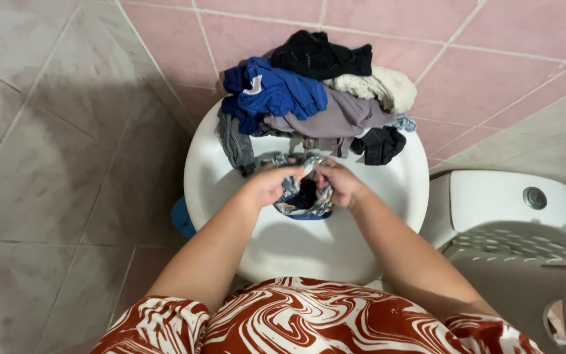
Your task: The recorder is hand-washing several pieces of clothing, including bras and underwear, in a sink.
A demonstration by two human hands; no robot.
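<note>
Over a white round washbasin (pixel 388 196), my left hand (pixel 271 185) and my right hand (pixel 339 183) both grip a small patterned grey-and-blue garment (pixel 299 200), bunched between the fingers. It hangs just above the bowl. At the basin's far rim lies a pile of clothes: a blue garment (pixel 276 92), a black one (pixel 319 56), a cream knitted one (pixel 378 85), a grey one (pixel 342 118) and a dark striped piece (pixel 234 141) drooping into the bowl.
A white toilet cistern (pixel 506 200) stands right of the basin. A grey plastic laundry basket (pixel 525 275) sits at the lower right. Pink wall tiles are behind, grey marbled tiles at left. A blue object (pixel 181 219) peeks from under the basin's left edge.
</note>
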